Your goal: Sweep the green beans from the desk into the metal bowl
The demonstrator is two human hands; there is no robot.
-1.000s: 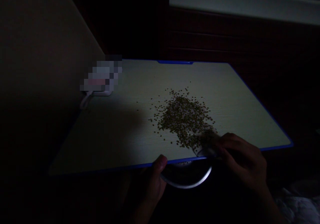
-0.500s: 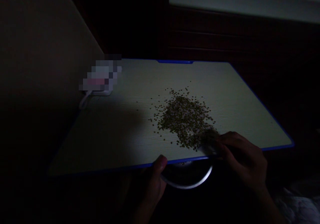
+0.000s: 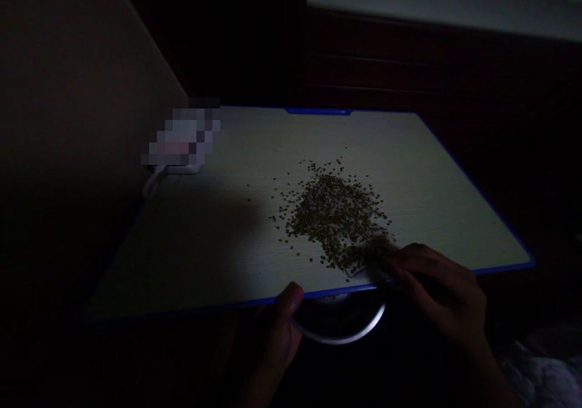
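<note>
A pile of small dark green-brown beans or seeds (image 3: 334,205) lies on a pale cutting board (image 3: 218,232) with a blue rim. My right hand (image 3: 441,290) is at the pile's near right side, fingers closed around a small thin shiny tool (image 3: 361,271). Dim light hides the tool's exact kind. Its edge touches the board beside the seeds. My left hand (image 3: 282,329) grips the left side of a metal bowl (image 3: 339,339), its thumb against the board's near edge. The bowl sits partly under that edge, and a few seeds show inside.
A white device with a strap (image 3: 184,168), partly blurred out, lies at the board's far left corner. A wall (image 3: 82,50) rises at left. Dark wooden panelling (image 3: 409,74) stands behind the board, below a pale ledge (image 3: 436,8). Patterned cloth (image 3: 545,377) shows at lower right.
The shiny tool in my right hand has shifted slightly left and toward the board's near edge, and a few seeds have moved nearer that edge. My left hand and the bowl stay almost still.
</note>
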